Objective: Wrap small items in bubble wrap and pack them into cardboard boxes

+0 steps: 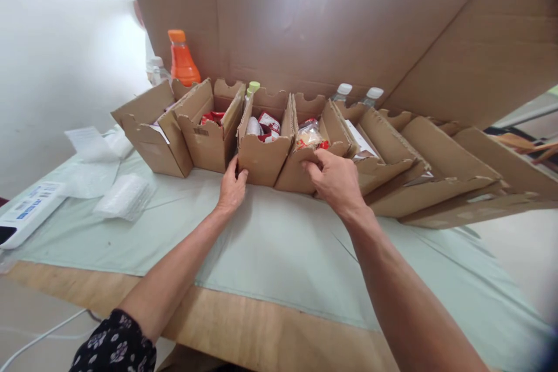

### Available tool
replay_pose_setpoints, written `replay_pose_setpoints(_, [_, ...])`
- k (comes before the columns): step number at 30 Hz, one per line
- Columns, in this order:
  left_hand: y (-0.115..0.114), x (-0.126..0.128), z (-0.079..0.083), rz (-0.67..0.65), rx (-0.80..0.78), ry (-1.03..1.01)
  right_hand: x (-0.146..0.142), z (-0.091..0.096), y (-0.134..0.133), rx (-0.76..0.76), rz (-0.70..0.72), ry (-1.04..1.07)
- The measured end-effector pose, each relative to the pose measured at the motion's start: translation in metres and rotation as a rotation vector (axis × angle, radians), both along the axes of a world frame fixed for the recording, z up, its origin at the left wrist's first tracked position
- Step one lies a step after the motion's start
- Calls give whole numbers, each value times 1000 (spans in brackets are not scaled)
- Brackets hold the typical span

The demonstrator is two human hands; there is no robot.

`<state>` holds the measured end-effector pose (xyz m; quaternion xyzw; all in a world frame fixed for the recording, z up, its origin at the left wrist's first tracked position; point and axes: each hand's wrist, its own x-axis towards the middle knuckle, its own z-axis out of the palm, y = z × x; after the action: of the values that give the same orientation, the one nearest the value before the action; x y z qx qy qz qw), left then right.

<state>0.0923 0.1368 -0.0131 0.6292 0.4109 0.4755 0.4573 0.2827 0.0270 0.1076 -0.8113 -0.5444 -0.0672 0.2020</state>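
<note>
Several open-topped cardboard boxes stand in a row. My left hand [233, 187] is at the lower left corner of the third cardboard box [261, 160], thumb against its front and fingers along its side, partly hidden in the gap. Inside that box are red packets [269, 123] and a pale rounded item [253, 127]. My right hand [337, 183] is closed on the front edge of the fourth cardboard box [295, 170], fingers bent over the rim. A clear packet [309, 135] with something light inside and red bits shows in it. The third and fourth boxes touch.
Behind the row stand an orange bottle [183, 61], white-capped bottles [344, 90] and a tall cardboard panel [296, 23]. Bubble wrap [124, 196] and a white power strip [32, 212] lie left on the pale green cloth [279, 244]. The boxes at right lean.
</note>
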Motion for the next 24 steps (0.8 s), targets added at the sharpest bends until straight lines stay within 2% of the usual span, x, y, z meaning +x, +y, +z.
replay_pose_setpoints(3, [-11,-14,3,10,-46,30,-13,-1,-18,142,35,70])
replay_pose_setpoints(5, [-29,-32,7,-15,-73,62,-32,3,-29,276,105,131])
replay_pose_setpoints(7, [-55,-52,11,-100,-70,115,-60,12,-27,311,230,144])
replay_pose_setpoints(9, [-83,-73,16,-199,-42,172,-93,24,-7,207,370,119])
replay_pose_setpoints(11, [-111,-93,19,-235,-29,199,-124,35,29,48,447,71])
replay_pose_setpoints(14, [-143,-122,17,-167,-72,205,-154,44,88,-94,428,-30])
replay_pose_setpoints(17, [-158,-154,8,-73,-145,212,-163,43,120,-135,414,-83])
replay_pose_setpoints(18, [-160,-165,5,-45,-162,211,-164,41,121,-136,413,-90])
replay_pose_setpoints(20, [-161,-186,1,24,-195,192,-164,37,106,-134,402,-103])
replay_pose_setpoints(22, [-159,-203,-1,100,-250,144,-164,33,72,-137,401,-115])
replay_pose_setpoints(24, [-156,-214,1,174,-300,73,-160,30,25,-118,432,-105])
